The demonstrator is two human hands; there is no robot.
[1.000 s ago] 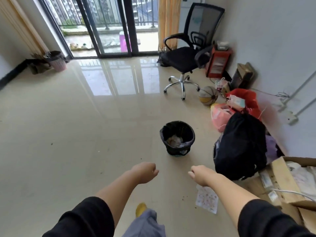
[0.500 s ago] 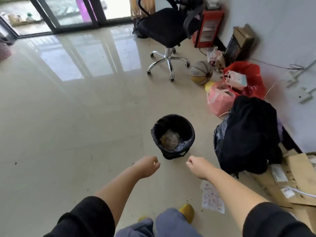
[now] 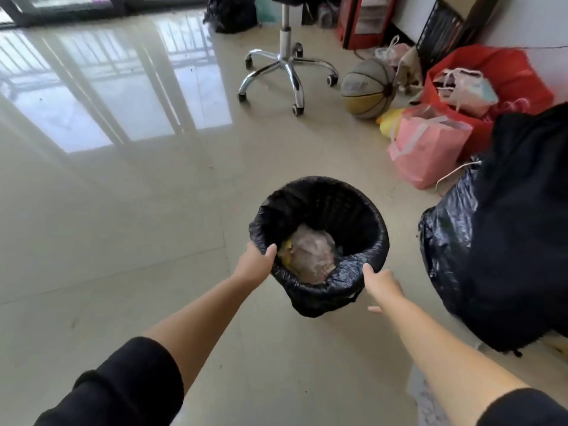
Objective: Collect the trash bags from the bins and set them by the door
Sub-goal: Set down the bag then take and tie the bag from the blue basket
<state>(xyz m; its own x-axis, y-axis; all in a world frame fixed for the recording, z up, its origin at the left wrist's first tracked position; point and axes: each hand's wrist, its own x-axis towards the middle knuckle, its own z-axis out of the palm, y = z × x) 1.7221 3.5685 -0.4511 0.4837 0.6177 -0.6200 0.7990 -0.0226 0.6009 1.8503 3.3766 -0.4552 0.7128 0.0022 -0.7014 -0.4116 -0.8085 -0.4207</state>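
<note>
- Trash bag (image 3: 353,272): black liner folded over the rim of a small round bin (image 3: 319,305) standing on the glossy tiled floor (image 3: 129,210); crumpled paper and a yellow scrap lie at the bottom of the liner.
- Left hand (image 3: 255,265): at the bin's near-left rim, thumb hooked over the liner edge, fingers behind the rim and hidden; it grips the liner there.
- Right hand (image 3: 381,282): at the bin's near-right rim, thumb touching the liner; whether its fingers have closed on the plastic cannot be told.
- Large black sack (image 3: 455,241): just right of the bin, with dark cloth (image 3: 528,210) draped over it.
- Pink bag (image 3: 427,149): beyond the bin to the right, with a red bag (image 3: 491,75) behind it.
- Basketball (image 3: 367,89): beyond the bin, left of the red bag.
- Chair base (image 3: 287,67): chromed, on castors, well beyond the bin.
- Paper sheet (image 3: 425,398): on the floor, nearer than the bin, partly under the right forearm.
</note>
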